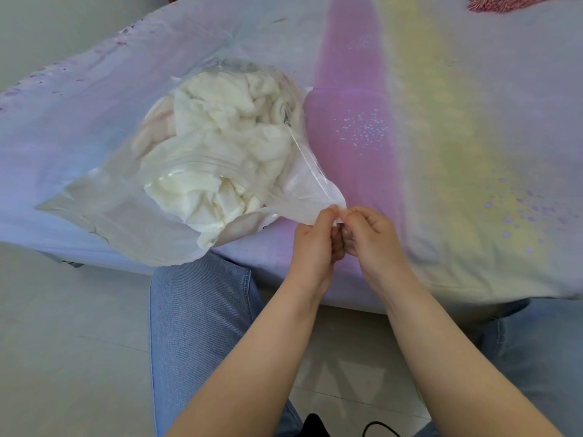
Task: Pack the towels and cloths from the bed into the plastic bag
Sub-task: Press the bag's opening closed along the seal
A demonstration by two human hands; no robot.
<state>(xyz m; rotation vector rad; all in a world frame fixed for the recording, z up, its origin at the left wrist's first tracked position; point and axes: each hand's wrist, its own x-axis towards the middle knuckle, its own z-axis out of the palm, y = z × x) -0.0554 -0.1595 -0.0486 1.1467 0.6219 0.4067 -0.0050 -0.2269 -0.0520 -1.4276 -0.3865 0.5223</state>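
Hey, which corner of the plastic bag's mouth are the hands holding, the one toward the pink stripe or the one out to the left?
The corner by the pink stripe. Left hand and right hand both pinch the plastic bag there; its other mouth corner lies flat, untouched.

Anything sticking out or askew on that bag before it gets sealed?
Yes: a wad of white cloth bulges out past the zip strip at the bag's near edge, over the bed's side. Both hands pinch one corner.
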